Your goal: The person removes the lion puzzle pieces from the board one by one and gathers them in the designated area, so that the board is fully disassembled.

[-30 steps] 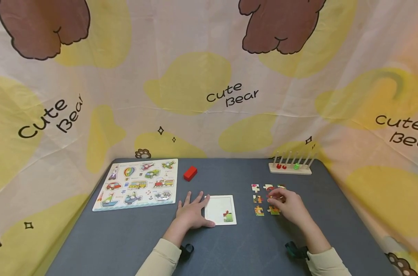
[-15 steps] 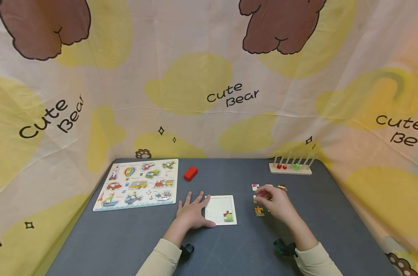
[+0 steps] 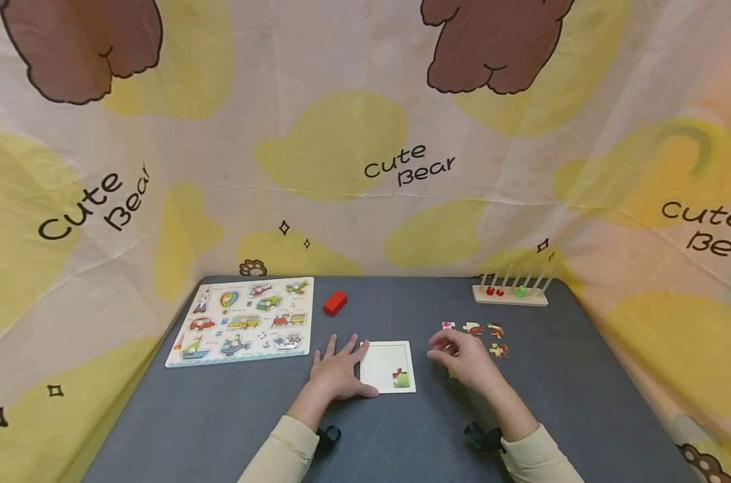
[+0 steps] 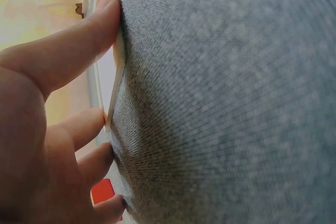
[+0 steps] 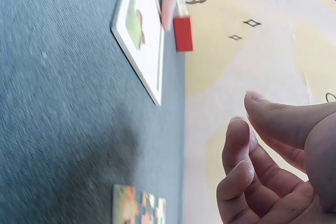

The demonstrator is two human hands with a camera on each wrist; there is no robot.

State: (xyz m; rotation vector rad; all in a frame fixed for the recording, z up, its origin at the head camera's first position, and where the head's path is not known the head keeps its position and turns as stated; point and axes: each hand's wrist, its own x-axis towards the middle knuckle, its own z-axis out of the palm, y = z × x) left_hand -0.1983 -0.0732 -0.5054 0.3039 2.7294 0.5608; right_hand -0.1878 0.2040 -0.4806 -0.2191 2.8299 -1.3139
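My left hand (image 3: 336, 377) rests with spread fingers at the left edge of a white puzzle tray (image 3: 380, 367). Its thumb (image 4: 100, 24) touches the near rim in the left wrist view. One green-and-red jigsaw piece (image 3: 401, 378) lies in the tray's lower right corner. Right of the tray, my right hand (image 3: 469, 359) hovers over several loose jigsaw pieces (image 3: 473, 328), hiding some. In the right wrist view its fingers (image 5: 239, 137) are loosely bent, with the thumb close by and nothing visible between them.
A vehicle picture board (image 3: 241, 323) lies at the left, with a red block (image 3: 335, 303) beside it. At the back right stands a wooden peg rack (image 3: 510, 295) with red and green beads. Printed cloth (image 3: 341, 147) hangs around the table.
My right hand has moved left over the loose pieces towards the tray, uncovering pieces at the right of the group. The left hand has stayed at the tray.
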